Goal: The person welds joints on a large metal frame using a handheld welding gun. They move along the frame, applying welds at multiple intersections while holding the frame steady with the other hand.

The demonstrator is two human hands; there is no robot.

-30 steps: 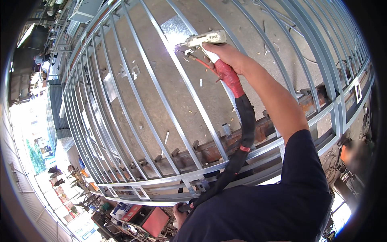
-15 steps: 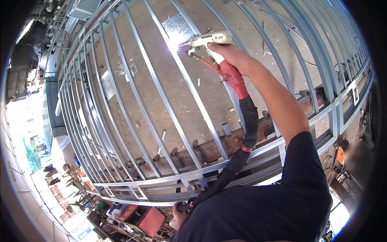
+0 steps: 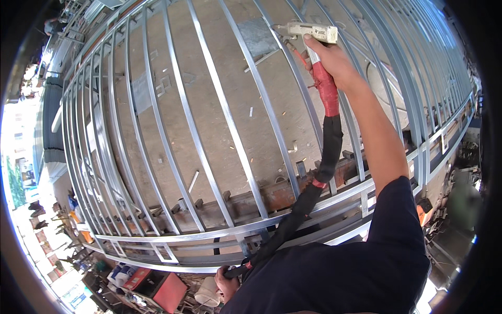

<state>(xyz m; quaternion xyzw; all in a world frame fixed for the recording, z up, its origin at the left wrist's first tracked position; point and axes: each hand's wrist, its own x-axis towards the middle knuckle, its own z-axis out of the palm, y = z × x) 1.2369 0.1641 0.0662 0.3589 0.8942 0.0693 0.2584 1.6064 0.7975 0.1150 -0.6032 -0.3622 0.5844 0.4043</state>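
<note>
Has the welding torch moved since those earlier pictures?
Yes, rightward: the welding torch has gone from the left bar to the right bar flanking the flat metal sheet.

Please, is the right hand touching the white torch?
Touching. The head view shows the right hand wrapped around the handle of the white torch.

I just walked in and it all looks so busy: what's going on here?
A person's right hand grips a pale, pistol-shaped tool, held out over a large frame of silvery metal bars. The tool's tip is right by one bar; whether they touch is unclear, and no glow shows there. A thick black cable runs back toward the body, where the left hand holds it low down.
</note>
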